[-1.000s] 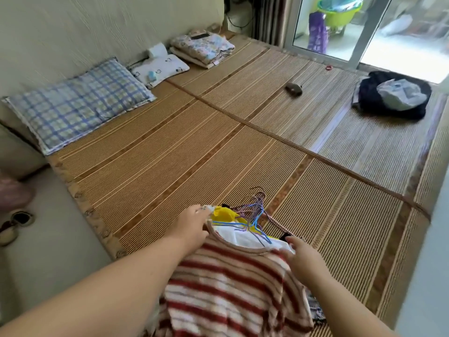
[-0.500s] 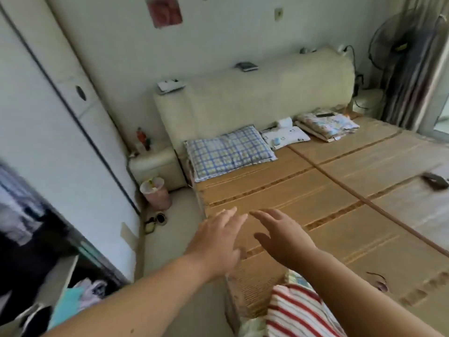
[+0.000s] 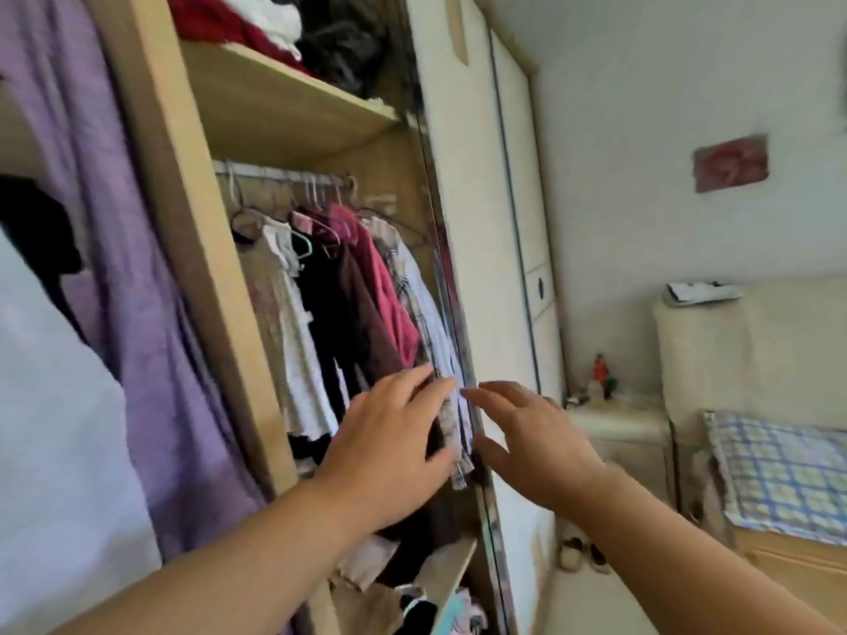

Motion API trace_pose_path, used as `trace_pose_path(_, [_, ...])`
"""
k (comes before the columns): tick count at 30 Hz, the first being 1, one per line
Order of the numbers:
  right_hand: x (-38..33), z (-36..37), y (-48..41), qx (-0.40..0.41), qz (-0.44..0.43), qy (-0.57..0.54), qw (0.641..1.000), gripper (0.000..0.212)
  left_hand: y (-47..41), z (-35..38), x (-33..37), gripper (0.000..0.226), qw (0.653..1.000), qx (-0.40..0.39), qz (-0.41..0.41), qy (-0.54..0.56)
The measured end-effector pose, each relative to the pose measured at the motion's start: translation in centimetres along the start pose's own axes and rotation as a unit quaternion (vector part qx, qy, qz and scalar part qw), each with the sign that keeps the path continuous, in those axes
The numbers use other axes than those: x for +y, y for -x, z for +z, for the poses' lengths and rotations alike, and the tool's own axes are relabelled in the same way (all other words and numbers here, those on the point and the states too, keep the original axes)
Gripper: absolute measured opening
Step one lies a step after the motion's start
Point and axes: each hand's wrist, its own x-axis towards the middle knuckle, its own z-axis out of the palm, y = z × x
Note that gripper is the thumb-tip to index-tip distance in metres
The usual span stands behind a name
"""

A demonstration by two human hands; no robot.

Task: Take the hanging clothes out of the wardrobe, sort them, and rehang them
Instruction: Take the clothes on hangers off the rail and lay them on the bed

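Hanging clothes crowd the rail inside the wardrobe, right of a purple garment. The left hand, fingers spread and gripping nothing, is at their lower hems. The right hand, just beside it, is equally spread and empty. A checked pillow lies far right.

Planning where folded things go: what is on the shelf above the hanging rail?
A heap of clothes lies on the shelf: dark red, white and black pieces. What lies behind the heap, and its top, is out of sight.
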Motion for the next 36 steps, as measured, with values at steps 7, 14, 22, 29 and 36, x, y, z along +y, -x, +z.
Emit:
trace_pose_path(7, [-4.3, -0.6, -11.2, 0.042, -0.104, -0.055, 0.992, 0.057, -2.6, -5.7, -8.0, 0.069, 0.987, 0.076, -0.077, -0.118])
trace_pose_path(14, [-4.0, -0.6, -22.3, 0.071, -0.194, -0.115, 0.972, 0.055, -6.8, -10.1, -11.8, 0.063, 0.927, 0.202, -0.171, -0.264])
trace_pose_path(22, [-4.3, 1.0, -35.6, 0.044, -0.263, -0.142, 0.953, 0.057, -13.3, -13.2, -15.8, 0.079, 0.831, 0.285, -0.301, -0.371])
trace_pose_path(29, [-7.4, 4.1, -46.4, 0.050, -0.294, -0.151, 0.942, 0.034, -14.0, -12.5, -16.7, 0.070, 0.761, 0.337, -0.284, -0.476])
trace_pose_path(36, [-10.5, 6.0, -50.7, 0.077, -0.228, -0.153, 0.958, 0.024, -13.9, -12.5, -16.8, 0.051, 0.759, 0.343, -0.279, -0.478])
